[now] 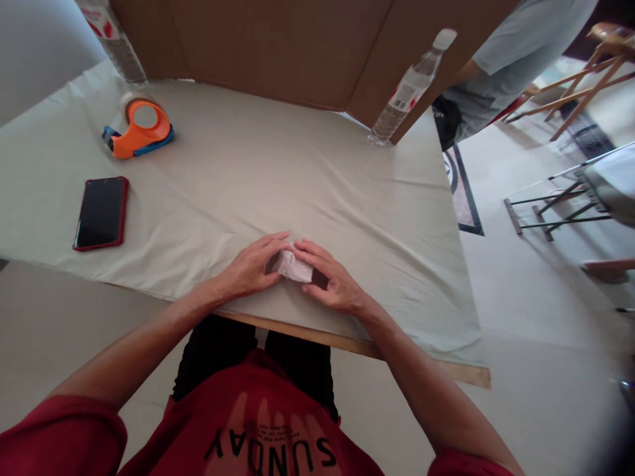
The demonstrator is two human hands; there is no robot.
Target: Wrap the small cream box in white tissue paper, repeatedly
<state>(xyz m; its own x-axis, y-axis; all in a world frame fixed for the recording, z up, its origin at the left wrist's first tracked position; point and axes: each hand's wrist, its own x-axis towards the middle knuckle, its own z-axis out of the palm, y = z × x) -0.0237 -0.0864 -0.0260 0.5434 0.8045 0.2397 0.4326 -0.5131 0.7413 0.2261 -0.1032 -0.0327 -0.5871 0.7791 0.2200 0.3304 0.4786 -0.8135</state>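
A small white wrinkled block (pixel 296 267), perhaps folded tissue or a wrapped packet, lies between my hands near the front edge of the cloth-covered table (pixel 278 178). My left hand (pixel 254 266) curls round its left end, thumb low and fingers along the top. From the other side, my right hand (pixel 331 274) has its fingertips at the upper edge and its thumb at the lower right corner. A gap shows between the right palm and the block. The block's left end is partly hidden by my left fingers.
At the left are a red-cased phone (pixel 101 213) and an orange tape dispenser (pixel 143 127). Water bottles stand at the back left (pixel 119 49) and back right (pixel 409 92), by a brown cardboard panel (pixel 278 49). Behind it is another person's sleeve (pixel 526 39). Stools stand at right.
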